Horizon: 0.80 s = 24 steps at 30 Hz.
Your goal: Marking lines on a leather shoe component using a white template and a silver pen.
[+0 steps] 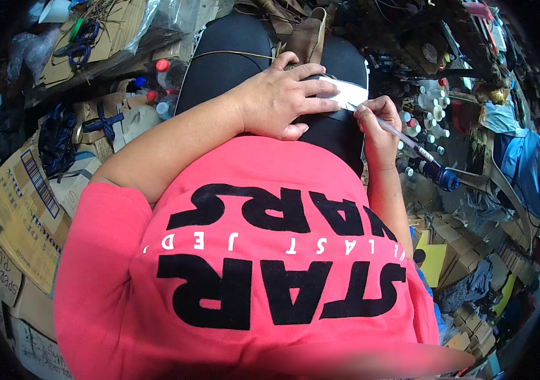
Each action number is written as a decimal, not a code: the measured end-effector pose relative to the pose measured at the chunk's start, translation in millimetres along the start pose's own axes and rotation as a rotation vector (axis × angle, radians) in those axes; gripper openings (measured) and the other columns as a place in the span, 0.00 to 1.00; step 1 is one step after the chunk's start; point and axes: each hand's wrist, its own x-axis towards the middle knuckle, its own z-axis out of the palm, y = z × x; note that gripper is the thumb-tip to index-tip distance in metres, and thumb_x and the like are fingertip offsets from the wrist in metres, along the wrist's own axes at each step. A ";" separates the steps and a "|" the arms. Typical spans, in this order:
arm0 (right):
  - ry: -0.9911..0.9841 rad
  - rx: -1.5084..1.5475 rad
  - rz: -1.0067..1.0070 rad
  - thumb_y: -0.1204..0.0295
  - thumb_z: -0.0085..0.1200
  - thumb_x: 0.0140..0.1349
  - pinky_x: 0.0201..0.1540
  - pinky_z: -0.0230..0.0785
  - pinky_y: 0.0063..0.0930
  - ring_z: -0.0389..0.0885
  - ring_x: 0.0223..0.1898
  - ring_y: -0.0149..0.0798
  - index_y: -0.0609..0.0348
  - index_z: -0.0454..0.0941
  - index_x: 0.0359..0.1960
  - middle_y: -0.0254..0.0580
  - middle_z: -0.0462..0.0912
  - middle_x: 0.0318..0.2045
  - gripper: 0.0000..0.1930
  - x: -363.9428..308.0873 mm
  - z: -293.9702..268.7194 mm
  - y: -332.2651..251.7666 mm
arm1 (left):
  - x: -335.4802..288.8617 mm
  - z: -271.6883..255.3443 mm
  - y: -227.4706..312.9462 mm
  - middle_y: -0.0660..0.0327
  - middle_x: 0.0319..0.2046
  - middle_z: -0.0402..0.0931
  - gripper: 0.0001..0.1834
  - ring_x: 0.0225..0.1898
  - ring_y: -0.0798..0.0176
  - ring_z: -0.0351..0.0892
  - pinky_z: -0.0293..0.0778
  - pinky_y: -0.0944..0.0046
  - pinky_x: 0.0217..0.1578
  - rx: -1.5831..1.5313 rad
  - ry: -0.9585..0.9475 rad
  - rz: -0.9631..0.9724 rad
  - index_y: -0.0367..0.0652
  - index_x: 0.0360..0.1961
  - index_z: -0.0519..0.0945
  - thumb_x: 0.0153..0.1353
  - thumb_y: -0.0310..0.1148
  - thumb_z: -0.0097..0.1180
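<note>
Head view: we've got our left hand (279, 101) pressed flat, fingers spread, on a small white strip (348, 95) – pale, flat, roughly rectangular, w/ a straight lower edge – lying across our right thigh on the black trousers (226, 57). Our right hand (377, 130) is clamped round a pen (409, 144) w/ clear barrel & dark blue cap end, its tip touching the strip's right end. Around us: cardboard boxes (23, 209) at left, bottles w/ red & blue caps (159, 79) near the left knee, blue scissors (80, 47) on cardboard beyond.
</note>
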 end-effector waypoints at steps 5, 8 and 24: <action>0.003 -0.006 -0.003 0.79 0.57 0.58 0.30 0.63 0.15 0.69 0.26 0.20 0.60 0.73 0.27 0.30 0.77 0.26 0.05 0.3 0.2 0.8 | -0.3 0.1 -0.3 0.67 0.61 0.69 0.35 0.66 0.56 0.62 0.54 0.45 0.63 -0.003 -0.004 -0.003 0.63 0.62 0.74 0.47 0.40 0.64; 0.000 -0.008 0.004 0.78 0.57 0.59 0.28 0.62 0.15 0.69 0.25 0.20 0.60 0.73 0.28 0.31 0.77 0.25 0.05 0.7 -2.2 1.6 | 0.1 0.8 -0.9 0.67 0.61 0.69 0.35 0.66 0.56 0.62 0.53 0.45 0.63 -0.004 -0.004 0.001 0.63 0.62 0.73 0.47 0.40 0.64; -0.001 0.160 0.025 0.79 0.54 0.60 0.26 0.62 0.15 0.69 0.22 0.22 0.60 0.71 0.29 0.37 0.78 0.25 0.05 -1.2 -2.2 0.1 | -1.1 0.6 1.6 0.70 0.66 0.66 0.35 0.66 0.56 0.62 0.54 0.44 0.63 -0.005 0.003 0.015 0.61 0.60 0.75 0.46 0.40 0.64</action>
